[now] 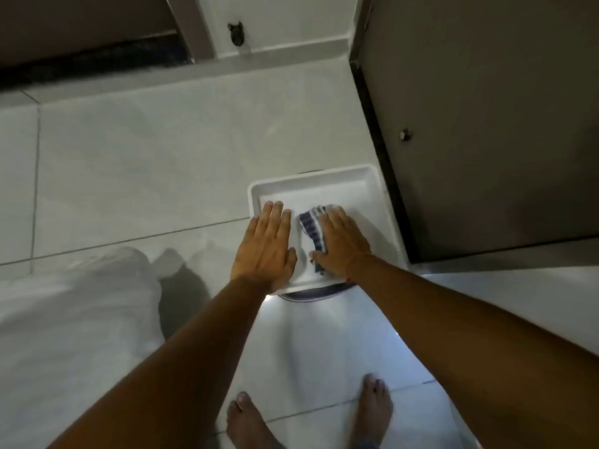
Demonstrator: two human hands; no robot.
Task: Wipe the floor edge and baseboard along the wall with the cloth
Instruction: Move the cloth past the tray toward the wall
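A white square tray (pixel 356 179) sits on the pale tiled floor, close to a dark door. A blue-and-white striped cloth (pixel 311 230) lies in the tray. My right hand (pixel 343 246) rests flat on the cloth, fingers spread over its right half. Beside it, my left hand (pixel 265 246) lies flat over the tray's left part with the fingers together and nothing in it. The grey baseboard (pixel 291 53) runs along the far wall above the floor edge (pixel 194 79).
A dark brown door (pixel 486 124) with a small knob (pixel 405 135) stands to the right. A dark gap (pixel 90 59) lies under furniture at the top left. A black fitting (pixel 235 34) sits on the wall. My bare feet (pixel 372 409) stand below. A white shape (pixel 74 319) fills the left.
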